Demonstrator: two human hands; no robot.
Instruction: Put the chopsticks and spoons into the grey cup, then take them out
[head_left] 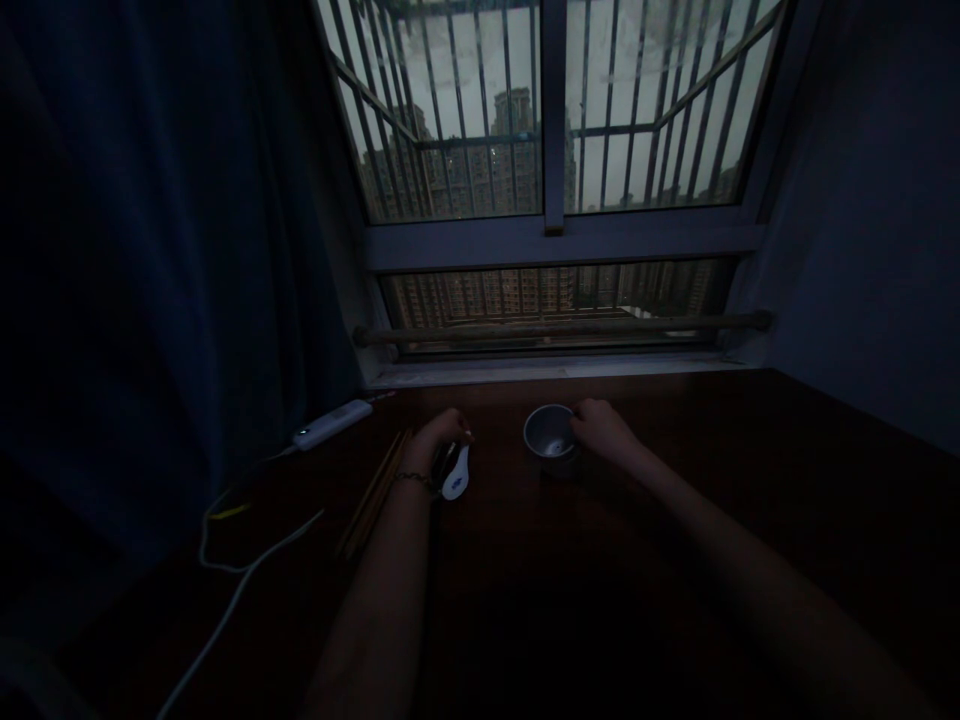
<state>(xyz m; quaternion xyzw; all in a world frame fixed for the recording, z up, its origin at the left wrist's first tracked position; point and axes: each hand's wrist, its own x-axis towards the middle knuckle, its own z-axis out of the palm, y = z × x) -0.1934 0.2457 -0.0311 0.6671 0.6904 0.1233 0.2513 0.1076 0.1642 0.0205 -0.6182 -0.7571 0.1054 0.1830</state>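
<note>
A white soup spoon point(456, 482) with a small blue mark lies bowl-end toward me on the dark brown wooden surface. My left hand point(442, 430) is closed with its fingertips at the spoon's handle end. Beside that hand, partly under its wrist, are several wooden chopsticks point(369, 497). A dark, slim object between hand and spoon is too dim to name. Farther right, a round metal bowl point(546, 440) stands slightly tilted, its inside showing. My right hand point(600, 428) pinches the bowl's right rim between thumb and fingers.
A white power strip point(334, 424) with a white cable point(244, 580) lies at the left, near a blue curtain point(225, 250). Behind the surface is a barred window with a horizontal rail point(562, 331). A wall point(862, 230) borders the right side. The light is dim.
</note>
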